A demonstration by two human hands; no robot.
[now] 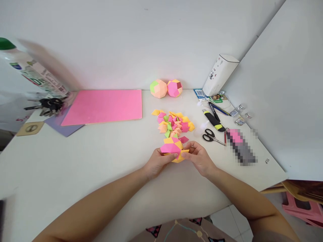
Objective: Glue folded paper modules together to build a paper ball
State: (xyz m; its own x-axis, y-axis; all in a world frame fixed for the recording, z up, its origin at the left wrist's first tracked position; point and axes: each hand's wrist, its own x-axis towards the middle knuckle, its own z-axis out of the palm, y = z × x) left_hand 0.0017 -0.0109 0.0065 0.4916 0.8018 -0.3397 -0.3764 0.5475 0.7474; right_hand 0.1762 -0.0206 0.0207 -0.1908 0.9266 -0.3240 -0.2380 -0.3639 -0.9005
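Between my hands is a pink and yellow folded-paper ball (172,148), partly open at its right side. My left hand (158,162) grips it from the left, thumb pressed on the pink front. On the right, the thumb and fingers of my right hand (198,157) pinch a yellow flap of the same ball. Just beyond it lies a pile of small folded paper pieces (174,123) in pink, yellow, green and peach. Two rounded paper balls, one peach and green (158,89) and one pink and yellow (174,88), sit against the wall.
Pink paper sheets (106,107) lie at the left, over a purple sheet (64,123), near keys (51,105) and a bottle (32,69). To the right are black scissors (211,136), a utility knife (214,120), pens (214,111), small glass bottles (243,118) and a white box (220,75).
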